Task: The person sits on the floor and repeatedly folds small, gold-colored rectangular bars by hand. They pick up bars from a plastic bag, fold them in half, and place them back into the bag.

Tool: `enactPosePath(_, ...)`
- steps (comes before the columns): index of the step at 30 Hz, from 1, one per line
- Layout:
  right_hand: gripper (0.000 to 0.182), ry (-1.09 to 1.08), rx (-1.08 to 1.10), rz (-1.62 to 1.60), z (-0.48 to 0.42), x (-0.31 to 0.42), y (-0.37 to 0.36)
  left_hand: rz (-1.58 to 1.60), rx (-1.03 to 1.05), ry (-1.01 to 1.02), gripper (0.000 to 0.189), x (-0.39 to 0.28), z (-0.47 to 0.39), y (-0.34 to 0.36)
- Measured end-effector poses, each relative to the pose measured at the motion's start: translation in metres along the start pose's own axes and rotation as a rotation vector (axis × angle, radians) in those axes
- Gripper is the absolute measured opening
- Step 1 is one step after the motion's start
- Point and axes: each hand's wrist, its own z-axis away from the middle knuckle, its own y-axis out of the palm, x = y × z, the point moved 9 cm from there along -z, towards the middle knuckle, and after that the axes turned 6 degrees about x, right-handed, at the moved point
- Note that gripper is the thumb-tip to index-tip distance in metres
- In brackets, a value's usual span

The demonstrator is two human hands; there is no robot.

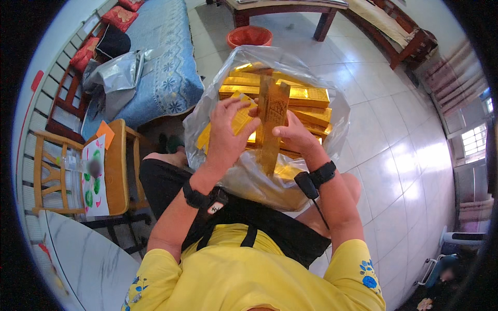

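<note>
A clear plastic bag [202, 112] lies spread in front of my lap, full of shiny gold foil bars or boxes [307, 97]. My right hand [297, 134] grips a long gold foil piece [274, 112] upright over the bag, thumb on its near side. Embossed print covers that piece, and its lower end is blurred. Close by on the left, my left hand [229, 132] has its fingers apart, with the thumb near the piece. Beneath those fingers rests a flatter yellow-gold piece [241, 118]; whether the fingers touch it is unclear.
Beyond the bag stand a red plastic basin [249, 37] and a dark wooden table [288, 11]. A bench with a blue cover [167, 66] is at the left, near a wooden chair [118, 167] bearing painted paper. A marbled tabletop [85, 260] sits at lower left.
</note>
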Motion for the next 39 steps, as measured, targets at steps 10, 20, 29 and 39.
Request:
enactPosePath(10, 0.098, 0.199, 0.187, 0.105, 0.010, 0.002, 0.033, 0.181, 0.059, 0.147, 0.039, -0.016, -0.030, -0.031)
enactPosePath(20, 0.091, 0.215, 0.404, 0.069, 0.010, -0.005, 0.059, 0.246, 0.757, 0.352, 0.018, -0.037, -0.044, -0.029)
enactPosePath(29, 0.067, 0.038, 0.098, -0.112, 0.002, 0.013, 0.029, 0.663, 0.277, -0.043, 0.083, 0.020, -0.053, -0.020)
enactPosePath(39, 0.029, -0.180, -0.490, -0.097, 0.010, 0.016, -0.042, 0.440, 0.397, -0.303, 0.059, 0.025, -0.001, 0.054)
